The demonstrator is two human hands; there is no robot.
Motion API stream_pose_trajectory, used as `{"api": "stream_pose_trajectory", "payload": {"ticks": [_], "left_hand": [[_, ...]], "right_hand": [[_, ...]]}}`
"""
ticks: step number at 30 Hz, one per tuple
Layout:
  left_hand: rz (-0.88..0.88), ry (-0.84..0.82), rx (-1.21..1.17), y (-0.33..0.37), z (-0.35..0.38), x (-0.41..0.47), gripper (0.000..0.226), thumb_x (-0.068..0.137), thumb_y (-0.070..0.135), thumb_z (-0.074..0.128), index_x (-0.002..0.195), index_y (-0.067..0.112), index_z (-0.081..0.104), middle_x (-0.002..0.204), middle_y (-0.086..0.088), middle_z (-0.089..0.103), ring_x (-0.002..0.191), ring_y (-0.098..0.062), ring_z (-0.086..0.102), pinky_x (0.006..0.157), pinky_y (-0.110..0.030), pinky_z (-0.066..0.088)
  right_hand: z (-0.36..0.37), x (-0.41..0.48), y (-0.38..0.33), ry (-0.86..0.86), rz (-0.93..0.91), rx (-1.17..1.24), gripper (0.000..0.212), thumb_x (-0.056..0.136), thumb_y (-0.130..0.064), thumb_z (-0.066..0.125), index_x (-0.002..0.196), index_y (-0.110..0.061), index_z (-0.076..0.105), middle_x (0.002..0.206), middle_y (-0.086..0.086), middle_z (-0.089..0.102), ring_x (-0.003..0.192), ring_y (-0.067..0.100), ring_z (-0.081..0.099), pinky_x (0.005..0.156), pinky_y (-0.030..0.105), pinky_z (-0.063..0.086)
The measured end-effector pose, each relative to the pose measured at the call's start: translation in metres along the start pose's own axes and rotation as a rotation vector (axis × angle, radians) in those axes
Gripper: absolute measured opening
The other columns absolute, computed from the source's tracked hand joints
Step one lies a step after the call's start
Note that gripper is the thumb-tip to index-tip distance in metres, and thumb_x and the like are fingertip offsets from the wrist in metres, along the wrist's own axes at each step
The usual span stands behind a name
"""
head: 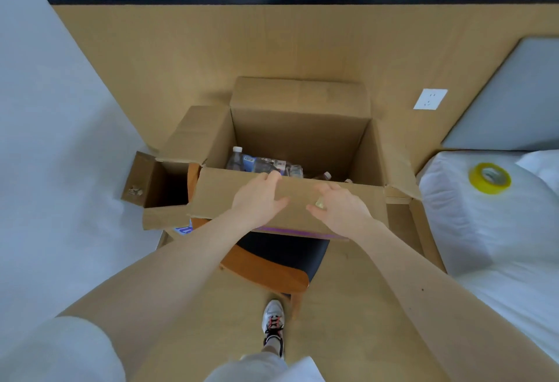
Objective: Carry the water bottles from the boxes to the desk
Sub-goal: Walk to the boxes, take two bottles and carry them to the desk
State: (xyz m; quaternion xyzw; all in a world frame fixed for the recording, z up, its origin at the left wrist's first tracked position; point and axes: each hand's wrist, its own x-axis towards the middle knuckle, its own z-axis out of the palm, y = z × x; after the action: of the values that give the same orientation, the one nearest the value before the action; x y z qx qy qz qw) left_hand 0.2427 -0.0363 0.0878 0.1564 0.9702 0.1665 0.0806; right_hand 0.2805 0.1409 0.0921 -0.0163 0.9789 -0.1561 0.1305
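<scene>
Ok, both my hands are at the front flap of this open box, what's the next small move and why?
Probably reach the left hand down past the front flap to the white-capped bottle. The bottles lie low in the open box, that one is nearest this hand, and the right hand holds none either.

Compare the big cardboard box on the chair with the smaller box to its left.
The big box is far larger than the small box. The big box holds water bottles; the small box's inside is dark, contents unseen. The left hand and right hand are at the big box's near flap; neither touches the small box. Both are brown cardboard, flaps open.
</scene>
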Motion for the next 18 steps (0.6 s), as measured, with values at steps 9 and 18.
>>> {"api": "stream_pose_trajectory", "payload": {"ticks": [9, 18], "left_hand": [[-0.051, 0.053, -0.138, -0.049, -0.021, 0.119, 0.045, 0.094, 0.038, 0.055, 0.131, 0.016, 0.043, 0.13, -0.005, 0.048, 0.112, -0.023, 0.051, 0.083, -0.04, 0.048], [-0.071, -0.006, -0.109, -0.083, -0.012, 0.178, 0.054, 0.093, 0.049, 0.054, 0.133, 0.016, 0.042, 0.131, -0.004, 0.049, 0.108, -0.021, 0.053, 0.077, -0.033, 0.048]], "right_hand": [[-0.029, 0.118, -0.007, 0.021, 0.058, 0.047, 0.052, 0.099, -0.042, 0.046, 0.145, -0.02, 0.036, 0.145, 0.003, 0.043, 0.127, 0.023, 0.046, 0.099, 0.039, 0.045], [-0.021, 0.186, 0.0, -0.033, 0.061, 0.086, 0.058, 0.098, -0.044, 0.048, 0.148, -0.02, 0.031, 0.149, 0.004, 0.04, 0.123, 0.022, 0.051, 0.099, 0.038, 0.047]]}}
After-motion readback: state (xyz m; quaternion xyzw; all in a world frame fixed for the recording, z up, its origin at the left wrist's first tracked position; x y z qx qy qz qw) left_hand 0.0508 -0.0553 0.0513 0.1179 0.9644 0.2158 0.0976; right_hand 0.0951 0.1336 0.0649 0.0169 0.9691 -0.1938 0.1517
